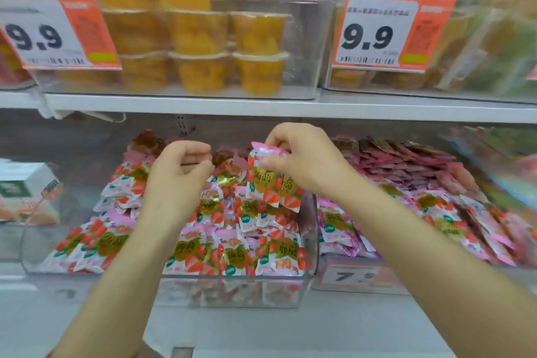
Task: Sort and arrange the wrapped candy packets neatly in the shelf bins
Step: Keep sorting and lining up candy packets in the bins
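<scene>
Right hand [302, 160] is pinching packets [271, 186] by their tops, hanging over the middle bin [247, 293]. Left hand [180, 171] is hovering just left, fingers curled, gripping nothing.

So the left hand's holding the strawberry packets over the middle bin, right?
No. The head view shows the right hand pinching the strawberry packets over the middle bin; the left hand is curled beside it, holding nothing.
</scene>
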Demonstrator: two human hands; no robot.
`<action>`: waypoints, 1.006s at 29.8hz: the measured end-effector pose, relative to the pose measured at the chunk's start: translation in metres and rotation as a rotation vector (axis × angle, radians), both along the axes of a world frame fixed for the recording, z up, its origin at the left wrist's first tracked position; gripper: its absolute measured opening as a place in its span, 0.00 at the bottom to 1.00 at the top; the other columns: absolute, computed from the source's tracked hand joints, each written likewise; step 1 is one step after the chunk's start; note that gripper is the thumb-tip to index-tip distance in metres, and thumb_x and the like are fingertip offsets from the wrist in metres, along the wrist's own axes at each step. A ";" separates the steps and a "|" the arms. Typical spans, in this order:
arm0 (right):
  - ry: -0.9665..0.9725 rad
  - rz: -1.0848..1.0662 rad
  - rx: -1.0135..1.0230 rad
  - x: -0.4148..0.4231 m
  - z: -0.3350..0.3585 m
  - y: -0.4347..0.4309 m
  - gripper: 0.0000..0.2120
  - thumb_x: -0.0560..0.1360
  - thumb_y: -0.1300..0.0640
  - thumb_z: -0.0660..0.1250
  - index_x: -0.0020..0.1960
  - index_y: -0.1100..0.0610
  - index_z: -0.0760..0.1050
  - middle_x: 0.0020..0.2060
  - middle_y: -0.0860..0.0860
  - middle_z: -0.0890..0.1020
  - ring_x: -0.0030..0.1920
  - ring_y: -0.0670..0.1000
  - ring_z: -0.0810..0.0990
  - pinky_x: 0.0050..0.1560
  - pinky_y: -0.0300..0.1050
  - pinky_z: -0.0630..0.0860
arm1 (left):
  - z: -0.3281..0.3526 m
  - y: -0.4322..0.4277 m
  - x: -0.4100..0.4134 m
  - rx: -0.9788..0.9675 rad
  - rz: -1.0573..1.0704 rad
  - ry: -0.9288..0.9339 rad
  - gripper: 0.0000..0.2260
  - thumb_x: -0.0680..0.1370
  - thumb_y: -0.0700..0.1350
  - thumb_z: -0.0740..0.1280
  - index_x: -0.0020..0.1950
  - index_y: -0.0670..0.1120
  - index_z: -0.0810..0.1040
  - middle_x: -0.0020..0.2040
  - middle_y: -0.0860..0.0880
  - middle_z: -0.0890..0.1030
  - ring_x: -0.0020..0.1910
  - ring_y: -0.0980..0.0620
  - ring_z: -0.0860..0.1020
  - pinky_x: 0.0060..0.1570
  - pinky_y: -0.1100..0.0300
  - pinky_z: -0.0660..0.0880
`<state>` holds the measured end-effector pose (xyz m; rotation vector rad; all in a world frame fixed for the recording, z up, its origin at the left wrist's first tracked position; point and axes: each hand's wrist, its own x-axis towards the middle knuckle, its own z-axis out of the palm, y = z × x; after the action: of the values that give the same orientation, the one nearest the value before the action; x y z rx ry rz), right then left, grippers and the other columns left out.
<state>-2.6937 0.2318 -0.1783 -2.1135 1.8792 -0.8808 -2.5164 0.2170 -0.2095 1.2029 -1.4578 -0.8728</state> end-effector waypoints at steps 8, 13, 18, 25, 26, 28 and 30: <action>0.207 0.073 0.357 0.044 -0.024 -0.054 0.14 0.71 0.47 0.71 0.53 0.54 0.78 0.49 0.51 0.81 0.46 0.50 0.80 0.42 0.43 0.73 | -0.018 -0.017 0.028 0.022 0.095 -0.072 0.09 0.77 0.37 0.63 0.55 0.47 0.76 0.51 0.53 0.78 0.52 0.53 0.77 0.54 0.50 0.77; 0.456 -0.040 0.203 0.041 -0.019 -0.047 0.10 0.74 0.51 0.67 0.54 0.52 0.76 0.52 0.50 0.79 0.54 0.54 0.77 0.44 0.44 0.71 | -0.024 -0.018 0.027 -0.002 0.049 -0.263 0.10 0.78 0.38 0.61 0.57 0.49 0.75 0.52 0.52 0.76 0.46 0.61 0.74 0.39 0.67 0.71; 0.622 0.109 0.434 0.040 -0.028 -0.030 0.20 0.68 0.46 0.73 0.53 0.57 0.77 0.49 0.50 0.79 0.50 0.54 0.77 0.49 0.49 0.77 | -0.030 -0.019 0.018 -0.024 0.011 -0.341 0.11 0.78 0.36 0.60 0.55 0.48 0.76 0.56 0.50 0.75 0.44 0.62 0.74 0.36 0.68 0.69; 0.453 0.064 0.076 0.008 -0.006 0.011 0.19 0.72 0.51 0.70 0.61 0.51 0.74 0.58 0.49 0.79 0.59 0.52 0.76 0.57 0.51 0.74 | -0.025 -0.002 -0.012 -0.143 -0.023 -0.230 0.11 0.77 0.36 0.62 0.52 0.52 0.75 0.54 0.52 0.77 0.46 0.65 0.75 0.40 0.73 0.70; 0.373 0.044 0.020 -0.004 -0.001 0.027 0.18 0.72 0.52 0.70 0.62 0.50 0.74 0.58 0.47 0.79 0.59 0.50 0.76 0.59 0.50 0.73 | -0.022 0.003 -0.020 -0.188 -0.035 -0.220 0.11 0.77 0.37 0.62 0.51 0.53 0.75 0.53 0.52 0.77 0.46 0.65 0.75 0.42 0.74 0.70; 0.229 -0.017 -0.031 -0.028 0.000 0.061 0.16 0.73 0.54 0.69 0.61 0.49 0.76 0.57 0.44 0.79 0.59 0.46 0.75 0.61 0.46 0.72 | -0.017 0.017 -0.036 -0.298 -0.091 -0.202 0.12 0.76 0.36 0.63 0.51 0.54 0.75 0.51 0.54 0.76 0.48 0.64 0.74 0.44 0.77 0.68; 0.112 -0.110 -0.057 -0.059 -0.012 0.087 0.13 0.73 0.56 0.69 0.57 0.51 0.78 0.53 0.44 0.81 0.55 0.43 0.76 0.57 0.38 0.71 | -0.010 0.031 -0.062 -0.421 -0.190 -0.206 0.13 0.75 0.36 0.62 0.51 0.54 0.74 0.49 0.57 0.74 0.48 0.63 0.74 0.46 0.76 0.68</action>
<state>-2.7524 0.3187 -0.1903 -2.1512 2.0676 -0.8649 -2.5782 0.2482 -0.2199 0.8655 -1.8363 -0.5351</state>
